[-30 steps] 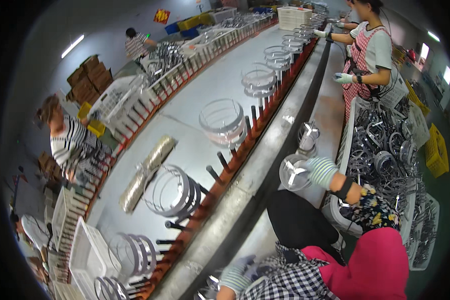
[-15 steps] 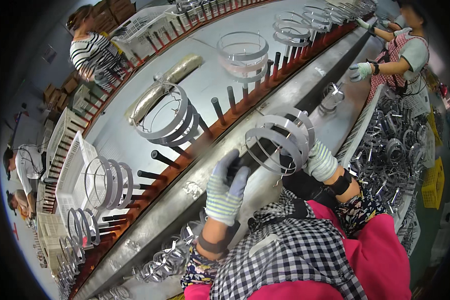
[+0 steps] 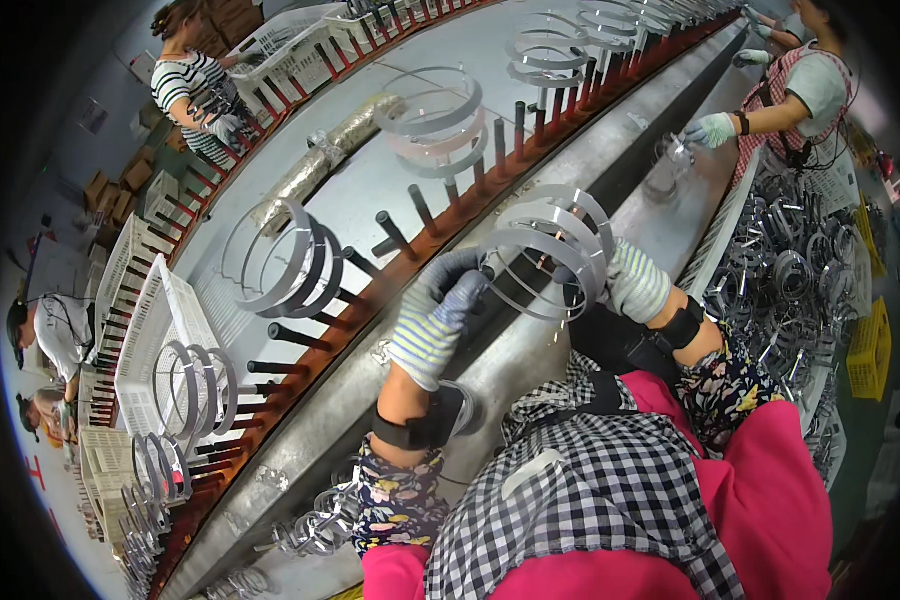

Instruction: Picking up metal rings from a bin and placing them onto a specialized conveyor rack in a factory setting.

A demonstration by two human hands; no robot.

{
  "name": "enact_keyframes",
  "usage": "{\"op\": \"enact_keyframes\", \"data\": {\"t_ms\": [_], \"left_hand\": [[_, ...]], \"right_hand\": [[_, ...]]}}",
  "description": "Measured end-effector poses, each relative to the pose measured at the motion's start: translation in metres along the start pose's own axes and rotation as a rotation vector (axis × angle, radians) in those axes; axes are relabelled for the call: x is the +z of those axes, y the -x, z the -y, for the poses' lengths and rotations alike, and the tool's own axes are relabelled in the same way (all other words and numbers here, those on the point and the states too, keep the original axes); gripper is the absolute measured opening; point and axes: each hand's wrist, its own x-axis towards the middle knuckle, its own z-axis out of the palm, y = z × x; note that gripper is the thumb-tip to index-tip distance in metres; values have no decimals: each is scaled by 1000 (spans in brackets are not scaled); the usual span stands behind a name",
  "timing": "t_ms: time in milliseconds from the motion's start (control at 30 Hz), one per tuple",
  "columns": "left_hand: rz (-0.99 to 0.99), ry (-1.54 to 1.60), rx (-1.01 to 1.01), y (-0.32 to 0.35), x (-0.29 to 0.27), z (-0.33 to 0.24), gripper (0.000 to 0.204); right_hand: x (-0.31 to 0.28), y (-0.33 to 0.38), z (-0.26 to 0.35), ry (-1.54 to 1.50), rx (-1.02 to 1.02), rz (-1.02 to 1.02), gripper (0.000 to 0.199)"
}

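Note:
A grey metal frame of several stacked rings (image 3: 553, 243) joined by thin wires is held up before me. My right hand (image 3: 637, 282), in a striped glove with grey fingertips, grips its right side; part of the fingers is hidden behind the rings. My left hand (image 3: 435, 315), gloved the same way, has its fingers closed at the frame's left rim, where thumb and fingertips meet the edge. Just beyond, a similar ring frame (image 3: 285, 262) hangs on dark-tipped pegs, and another ring frame (image 3: 433, 118) sits farther along the row.
A red-brown rail (image 3: 370, 300) with black pegs runs diagonally past a metal ledge (image 3: 410, 345). At right stands a white crate (image 3: 705, 245) heaped with metal ring parts. A co-worker's gloved hand (image 3: 712, 130) touches a ring part. Several people work around the line; a foil-wrapped tube (image 3: 320, 160) lies beyond.
My left hand has moved up and closed at the ring frame's left rim. Pegs and hung frames have shifted left. The co-worker's hand has come down to a ring part on the ledge.

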Motion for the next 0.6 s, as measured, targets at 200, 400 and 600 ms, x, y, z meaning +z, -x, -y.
{"op": "enact_keyframes", "data": {"t_ms": [200, 400, 600], "left_hand": [[-22, 77, -55, -10, -5, 13, 35], [-374, -53, 166, 25, 21, 18, 31], [-298, -460, 582, 31, 56, 8, 31]], "right_hand": [[5, -3, 12, -347, 206, -126, 22], [25, -2, 42, -472, 344, -389, 26], [41, -5, 45, -433, 343, -416, 26]]}}
